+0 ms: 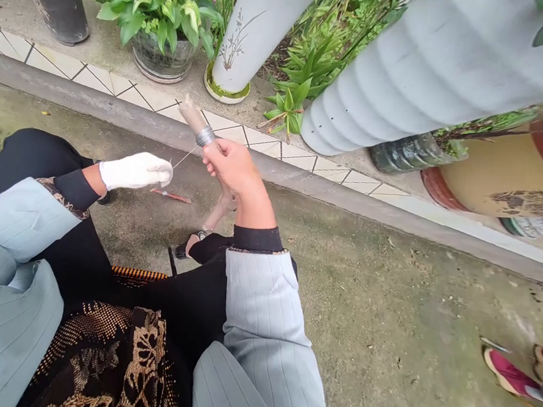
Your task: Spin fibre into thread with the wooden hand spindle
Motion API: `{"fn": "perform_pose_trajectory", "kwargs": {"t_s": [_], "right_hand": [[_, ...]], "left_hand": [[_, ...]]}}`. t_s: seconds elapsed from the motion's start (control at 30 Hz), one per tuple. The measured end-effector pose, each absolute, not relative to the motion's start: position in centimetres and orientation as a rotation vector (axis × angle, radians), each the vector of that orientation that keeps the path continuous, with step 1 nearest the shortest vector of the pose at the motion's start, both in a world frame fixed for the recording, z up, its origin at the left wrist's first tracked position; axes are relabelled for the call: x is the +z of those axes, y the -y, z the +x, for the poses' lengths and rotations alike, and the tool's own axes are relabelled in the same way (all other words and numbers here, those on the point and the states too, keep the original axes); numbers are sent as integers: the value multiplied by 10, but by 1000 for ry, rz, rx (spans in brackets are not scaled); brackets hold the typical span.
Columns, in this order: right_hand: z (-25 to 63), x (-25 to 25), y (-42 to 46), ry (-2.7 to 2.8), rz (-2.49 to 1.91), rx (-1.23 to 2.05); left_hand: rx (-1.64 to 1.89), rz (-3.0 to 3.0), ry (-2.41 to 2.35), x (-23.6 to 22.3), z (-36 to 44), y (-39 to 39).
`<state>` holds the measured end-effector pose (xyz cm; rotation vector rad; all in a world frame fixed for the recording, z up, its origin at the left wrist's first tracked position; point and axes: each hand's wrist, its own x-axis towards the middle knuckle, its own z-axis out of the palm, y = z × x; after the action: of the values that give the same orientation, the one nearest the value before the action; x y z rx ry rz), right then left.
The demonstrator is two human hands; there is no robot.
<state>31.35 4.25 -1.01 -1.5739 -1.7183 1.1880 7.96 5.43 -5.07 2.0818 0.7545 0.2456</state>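
Observation:
My right hand [229,167] is bare and closed around a pale peeled stick [192,116], just below a coil of silver wire [205,136] wrapped round it. The stick's upper end points away from me, toward the tiled ledge. From the coil a thin strand of wire [184,158] runs taut to my left hand [136,170], which wears a white glove and pinches the strand's end. Under my right wrist another pale wooden length [217,212] shows; whether it joins the stick is hidden. A thin red tool [172,196] lies on the ground between my knees.
A tiled ledge [138,96] crosses ahead, bearing a leafy potted plant [163,59], a white vase [248,41], a large ribbed white pot [382,92] and a tan and red pot [490,173]. Another person's red shoes [507,372] are at the right.

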Motion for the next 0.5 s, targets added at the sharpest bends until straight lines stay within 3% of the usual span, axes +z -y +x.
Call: {"fn": "perform_pose_trajectory", "kwargs": {"t_s": [0.13, 0.2, 0.27, 0.37, 0.5], "right_hand": [[304, -18, -56, 2207, -1864, 866], [300, -17, -58, 2529, -1787, 1007], [302, -11, -58, 2733, -1509, 1366], [314, 2, -58, 2528, -1152, 1745], [334, 14, -60, 1884, -1098, 1677]], "left_hand": [[114, 2288, -683, -33, 85, -63], [87, 2286, -666, -26, 87, -73], [53, 2196, -636, -23, 89, -86], [91, 1959, -624, -28, 89, -106], [272, 1656, -632, -42, 96, -120]]}}
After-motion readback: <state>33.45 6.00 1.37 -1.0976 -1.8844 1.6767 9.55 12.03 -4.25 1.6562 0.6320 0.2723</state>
